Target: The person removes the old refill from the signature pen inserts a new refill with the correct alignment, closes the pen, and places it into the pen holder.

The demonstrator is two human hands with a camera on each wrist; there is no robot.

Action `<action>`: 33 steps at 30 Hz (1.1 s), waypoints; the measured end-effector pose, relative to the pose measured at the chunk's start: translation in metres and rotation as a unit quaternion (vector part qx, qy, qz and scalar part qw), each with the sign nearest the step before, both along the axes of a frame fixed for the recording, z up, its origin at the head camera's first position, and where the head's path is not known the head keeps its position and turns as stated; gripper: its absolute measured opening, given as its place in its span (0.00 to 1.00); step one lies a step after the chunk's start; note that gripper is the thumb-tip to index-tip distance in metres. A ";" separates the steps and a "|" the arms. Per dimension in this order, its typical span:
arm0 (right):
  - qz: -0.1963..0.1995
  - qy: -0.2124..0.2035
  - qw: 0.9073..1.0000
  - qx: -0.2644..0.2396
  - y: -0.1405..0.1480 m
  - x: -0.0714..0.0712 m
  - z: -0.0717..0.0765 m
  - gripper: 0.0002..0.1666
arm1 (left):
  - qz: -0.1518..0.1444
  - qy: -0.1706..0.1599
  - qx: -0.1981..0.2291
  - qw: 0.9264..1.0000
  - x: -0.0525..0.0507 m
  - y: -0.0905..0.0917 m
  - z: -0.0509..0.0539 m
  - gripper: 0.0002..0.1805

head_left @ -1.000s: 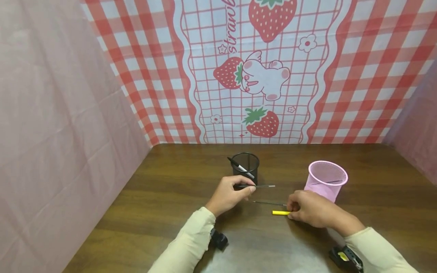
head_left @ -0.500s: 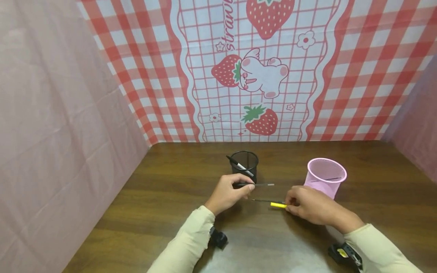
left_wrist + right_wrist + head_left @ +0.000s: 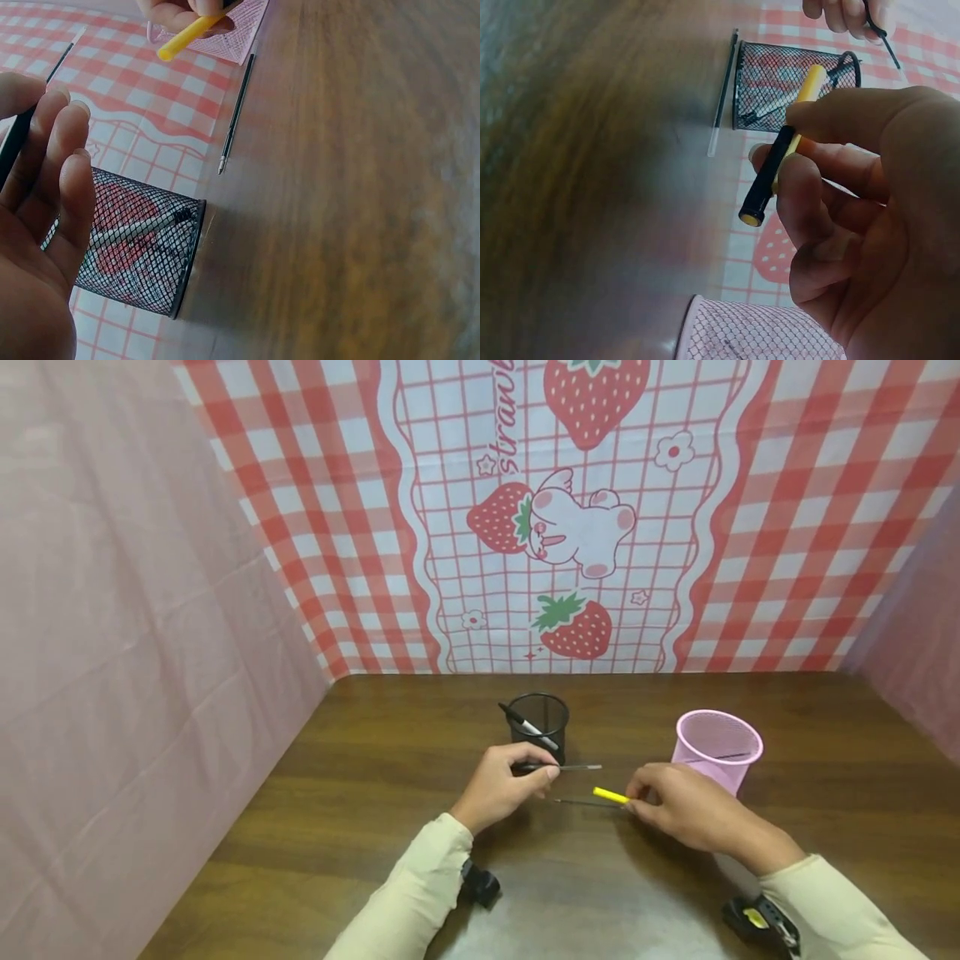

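Observation:
My left hand (image 3: 513,781) pinches a slim black pen part with a thin ink refill (image 3: 581,767) that points right and ends in a clear tip. In my right hand (image 3: 690,806), thumb and fingers grip a yellow and black pen (image 3: 808,86); its yellow end (image 3: 610,795) points left. The right wrist view shows its black section (image 3: 765,180) between the fingers, with a yellow disc at the end. Another ink refill (image 3: 238,109) lies on the table between the hands, its metal tip toward the left hand. Fingers hide part of both held things.
Behind my left hand stands a black mesh pen cup (image 3: 555,714) with a black and white marker (image 3: 528,725) leaning in it. A pink mesh cup (image 3: 720,768) stands behind my right hand, a thin dark stick inside. A checked strawberry cloth (image 3: 360,568) hangs behind the table.
My right hand has moved slightly away from me with the yellow and black pen, whose yellow end has gone from in front of the lying refill to beyond it. My left hand stays nearly still.

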State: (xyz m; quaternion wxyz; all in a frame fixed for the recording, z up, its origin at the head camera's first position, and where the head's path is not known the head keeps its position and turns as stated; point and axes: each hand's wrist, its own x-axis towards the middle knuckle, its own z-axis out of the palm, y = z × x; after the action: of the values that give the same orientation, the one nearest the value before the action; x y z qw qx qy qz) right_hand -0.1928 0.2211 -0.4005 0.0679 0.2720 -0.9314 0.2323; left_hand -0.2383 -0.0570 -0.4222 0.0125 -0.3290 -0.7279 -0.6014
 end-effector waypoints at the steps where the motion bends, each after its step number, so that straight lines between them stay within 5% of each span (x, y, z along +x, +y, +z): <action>1: -0.002 -0.004 1.000 -0.001 0.000 0.001 0.000 0.08 | -0.001 -0.001 0.000 1.000 0.001 0.000 0.000 0.05; 14: -0.006 -0.012 1.000 -0.026 0.001 0.002 0.008 0.06 | -0.001 -0.007 0.003 1.000 -0.001 0.000 -0.002 0.06; 33: 0.011 0.042 0.997 -0.056 -0.001 0.003 0.012 0.08 | 0.008 -0.015 -0.003 1.000 0.000 0.001 -0.001 0.04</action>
State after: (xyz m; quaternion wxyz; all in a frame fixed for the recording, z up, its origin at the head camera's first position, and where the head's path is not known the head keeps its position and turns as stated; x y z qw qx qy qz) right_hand -0.1902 0.2204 -0.3883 0.1193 0.2872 -0.9102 0.2737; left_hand -0.2387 -0.0560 -0.4236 0.0051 -0.3144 -0.7320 -0.6044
